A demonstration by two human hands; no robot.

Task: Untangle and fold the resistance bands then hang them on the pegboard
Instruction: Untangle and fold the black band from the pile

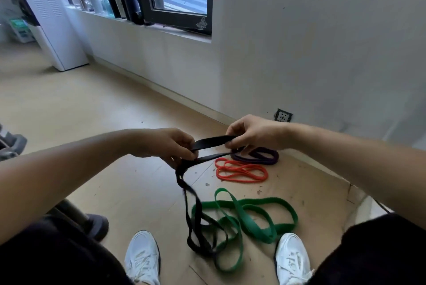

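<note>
- Held item: the black flat rubber resistance band (213, 141) is up off the floor. A short span of it is stretched between both hands in two near-parallel runs.
- Left hand (170, 146): the fingers are curled round the gathered strands at the left end of the span, closed firmly on the band.
- Right hand (253, 135): thumb and fingers pinch the upper run at the right end. It cannot be told whether the lower run is also in the pinch.
- Long axis: the held span runs left to right, rising slightly toward the right hand.
- Free length: the remainder drops from below the left hand to the pale wood-look floor (115, 146) between the feet. There its loops lie across the wide green flat resistance band (272, 200). It cannot be told whether they are interlocked or only overlaid.
- Governing relation: the slack lies below the left-hand grip, toward the person, so the left hand is nearer to it. The next fold probably calls for drawing that tail upward while the right hand anchors the folded end.
- Risk: lifting may drag the green band along.
- Other bands: the thin red rubber band (242, 172) and the purple rubber band (265, 155) lie folded in flat loops on the floor beyond. The pegboard is not in view.
</note>
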